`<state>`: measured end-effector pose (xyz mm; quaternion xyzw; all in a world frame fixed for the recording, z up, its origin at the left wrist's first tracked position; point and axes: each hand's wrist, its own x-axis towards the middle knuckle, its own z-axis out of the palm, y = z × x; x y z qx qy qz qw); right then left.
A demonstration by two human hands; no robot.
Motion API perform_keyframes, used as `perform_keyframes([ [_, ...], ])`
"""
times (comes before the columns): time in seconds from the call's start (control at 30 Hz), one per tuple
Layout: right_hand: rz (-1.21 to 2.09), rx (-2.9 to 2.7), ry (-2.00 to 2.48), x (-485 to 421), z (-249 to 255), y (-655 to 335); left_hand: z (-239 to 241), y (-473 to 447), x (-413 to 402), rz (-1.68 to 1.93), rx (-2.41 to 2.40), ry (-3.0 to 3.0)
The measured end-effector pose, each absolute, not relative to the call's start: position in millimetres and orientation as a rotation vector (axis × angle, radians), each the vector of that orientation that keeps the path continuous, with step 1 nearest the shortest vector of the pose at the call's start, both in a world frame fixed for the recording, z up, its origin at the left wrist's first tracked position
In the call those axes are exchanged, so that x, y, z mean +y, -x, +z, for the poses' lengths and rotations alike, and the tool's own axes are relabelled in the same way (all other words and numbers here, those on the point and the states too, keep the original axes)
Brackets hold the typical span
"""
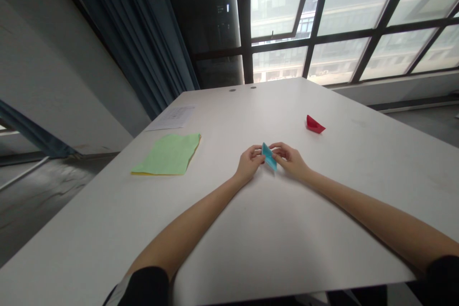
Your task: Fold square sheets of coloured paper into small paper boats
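A small folded piece of blue paper (269, 157) is held just above the white table (272, 239), near its middle. My left hand (248, 164) pinches its left side with curled fingers. My right hand (291, 159) pinches its right side the same way. Both forearms stretch out across the table toward it. A red folded paper boat (314, 125) rests on the table beyond my right hand, apart from both hands.
A stack of light green paper sheets (168, 154) lies to the left of my hands. A white printed sheet (172, 118) lies farther back at the table's left edge. Dark curtains (143, 38) and large windows (344, 19) stand behind the table.
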<state>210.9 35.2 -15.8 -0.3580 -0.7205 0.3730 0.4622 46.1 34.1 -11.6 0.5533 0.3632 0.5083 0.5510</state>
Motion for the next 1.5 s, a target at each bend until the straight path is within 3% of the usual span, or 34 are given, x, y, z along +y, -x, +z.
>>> perform_keyframes([
  [0.7,0.549,-1.763,1.150,35,-13,-205,-19,-48,30,1.189,1.090,-1.802],
  [1.13,1.155,-1.508,0.905,45,-22,-209,-21,-47,43,1.163,0.980,-1.288],
  [1.5,1.208,-1.526,0.876,50,-23,-215,-20,-45,40,1.241,0.925,-1.297],
])
